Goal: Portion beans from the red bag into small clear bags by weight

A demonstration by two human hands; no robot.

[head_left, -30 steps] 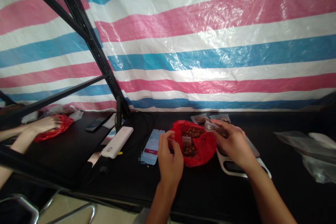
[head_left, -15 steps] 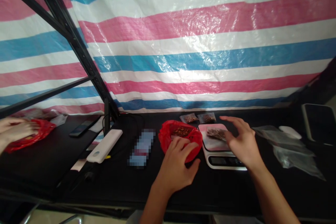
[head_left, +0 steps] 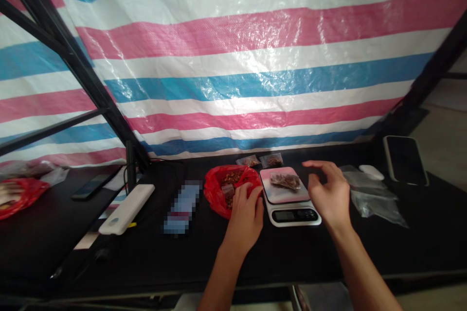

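Black tabletop (head_left: pixel 365 248) here: left hand (head_left: pixel 245 218) curled against a red plastic bag (head_left: pixel 215 189); right hand (head_left: pixel 327 194) spread open, hovering just beside a digital kitchen scale (head_left: pixel 288 215), whose small packet of dried pieces (head_left: pixel 285 181) lies roughly sideways.

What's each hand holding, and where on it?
Right hand holds nothing; it is open beside the kitchen scale. Left hand is at the edge of the red plastic bag; whether it grips the bag cannot be told.
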